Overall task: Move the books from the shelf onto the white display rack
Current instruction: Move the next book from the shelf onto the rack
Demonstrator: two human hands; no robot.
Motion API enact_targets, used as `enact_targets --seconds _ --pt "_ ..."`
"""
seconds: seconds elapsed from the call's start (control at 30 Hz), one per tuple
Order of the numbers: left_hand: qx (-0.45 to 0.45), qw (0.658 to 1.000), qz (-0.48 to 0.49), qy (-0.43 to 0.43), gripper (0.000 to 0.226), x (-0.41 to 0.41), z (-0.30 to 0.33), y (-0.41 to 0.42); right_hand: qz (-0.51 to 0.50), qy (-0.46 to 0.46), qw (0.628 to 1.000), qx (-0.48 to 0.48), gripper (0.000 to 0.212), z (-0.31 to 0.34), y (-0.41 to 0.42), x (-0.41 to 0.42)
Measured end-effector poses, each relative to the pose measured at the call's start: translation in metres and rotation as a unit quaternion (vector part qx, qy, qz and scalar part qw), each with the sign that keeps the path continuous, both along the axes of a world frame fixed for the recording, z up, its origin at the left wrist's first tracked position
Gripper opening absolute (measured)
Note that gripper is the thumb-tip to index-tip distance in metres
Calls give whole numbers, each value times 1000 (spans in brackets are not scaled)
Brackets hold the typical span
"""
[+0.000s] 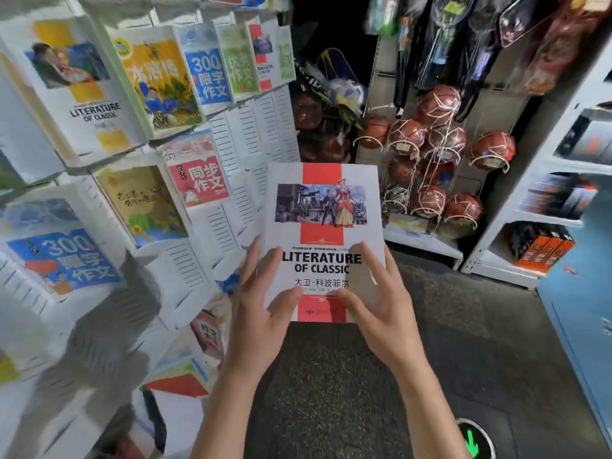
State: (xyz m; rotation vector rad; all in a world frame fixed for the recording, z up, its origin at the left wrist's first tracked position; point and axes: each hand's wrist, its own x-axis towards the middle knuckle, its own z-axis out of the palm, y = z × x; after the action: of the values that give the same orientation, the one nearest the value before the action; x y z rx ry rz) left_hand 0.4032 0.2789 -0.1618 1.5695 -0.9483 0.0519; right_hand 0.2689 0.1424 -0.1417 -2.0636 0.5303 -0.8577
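Head view: both hands [326,313] pinch a white, red-striped "Literature of Classic" book [326,226] upright.

Dark speckled floor [331,376], netted basketballs [440,140] on white shelving [427,241], blue cabinet [583,326]

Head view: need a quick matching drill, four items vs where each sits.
Items:
1. red-striped book
2. yellow-striped book
3. netted basketballs
4. green arrow

Places:
A. on the floor, bottom right
B. held by the left hand and right hand
C. hanging on the right-hand shelving
D. upper left on the white display rack

Pairs: 1-B, 2-D, 3-C, 4-A
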Motion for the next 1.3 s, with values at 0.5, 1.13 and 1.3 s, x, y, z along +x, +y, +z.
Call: enact_targets --seconds 0.5,1.13,1.3 --pt "-12 999 -34 -21 58 167 3 -139 -44 -3 999 1 71 7 -125 152" --pt "29 989 147 22 60 301 -11 -342 177 -11 980 88 61 -8 -386 356" --pt "37 977 205 40 60 318 -21 -360 235 -2 966 107 57 -25 -410 406"
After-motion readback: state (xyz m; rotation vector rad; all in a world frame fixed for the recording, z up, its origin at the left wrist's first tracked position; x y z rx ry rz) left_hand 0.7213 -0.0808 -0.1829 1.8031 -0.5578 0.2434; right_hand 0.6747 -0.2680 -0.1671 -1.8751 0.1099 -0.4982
